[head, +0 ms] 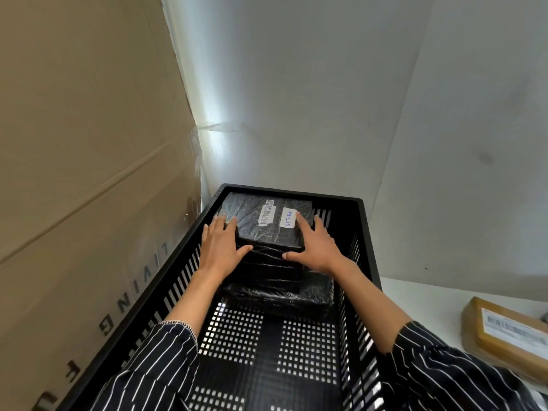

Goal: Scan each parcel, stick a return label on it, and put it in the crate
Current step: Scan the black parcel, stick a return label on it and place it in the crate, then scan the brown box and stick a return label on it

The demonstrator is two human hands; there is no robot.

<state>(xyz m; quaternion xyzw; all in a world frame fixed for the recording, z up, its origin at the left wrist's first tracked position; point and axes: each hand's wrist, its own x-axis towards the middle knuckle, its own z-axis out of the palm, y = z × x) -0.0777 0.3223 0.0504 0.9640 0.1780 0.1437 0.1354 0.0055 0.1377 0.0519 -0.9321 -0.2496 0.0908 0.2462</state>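
A black slotted crate (367,232) stands in front of me. At its far end lies a stack of black wrapped parcels (275,280). The top parcel (261,232) carries a barcode sticker (266,212) and a white label reading RETURN (288,218). My left hand (219,247) rests with straight fingers on the parcel's left edge. My right hand (317,247) lies flat on its right edge, fingers spread beside the label. Neither hand curls round the parcel.
A tall cardboard box (89,173) stands close against the crate's left side. White walls rise behind and to the right. On a white surface at the right lies a brown parcel (504,333) with a printed barcode label. The crate's near floor (267,345) is bare perforated plastic.
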